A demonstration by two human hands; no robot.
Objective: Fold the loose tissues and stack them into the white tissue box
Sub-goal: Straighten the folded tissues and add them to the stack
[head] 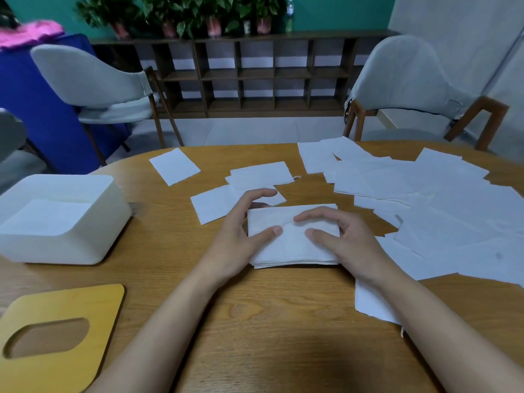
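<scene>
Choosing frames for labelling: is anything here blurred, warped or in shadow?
Head view: the white tissue box looks slightly smeared; the wide lens bows the shelf and table edge; a soft shadow darkens the near table; the folded stack is fairly sharp.

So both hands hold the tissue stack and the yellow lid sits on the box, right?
Not quite: the head view shows the lid lying on the table, off the open box. The left hand and right hand do hold the stack.
</scene>
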